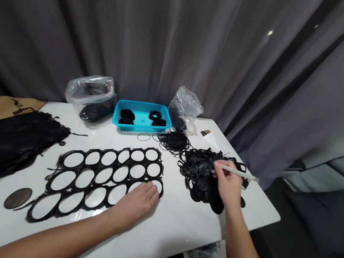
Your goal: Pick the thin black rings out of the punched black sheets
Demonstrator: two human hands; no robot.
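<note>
A black rubber sheet (109, 183) with rows of round holes lies flat on the white table. At its near right corner, my left hand (140, 201) has bent fingers pressed together on the rim of a hole; the fingertips are partly hidden. My right hand (228, 184) is closed around a slim white stick (239, 172), which points out to the right. That hand is over a heap of black rubber rings and discs (199, 184). A loose round black disc (18, 198) sits left of the sheet.
Thick black sheets (7, 140) are stacked at the left. Along the back stand a blue basket (141, 129) with black rings in it and two clear plastic bags (90, 92) holding black pieces. Thin black rings (175, 142) lie before the right bag. A grey curtain (159, 37) hangs behind.
</note>
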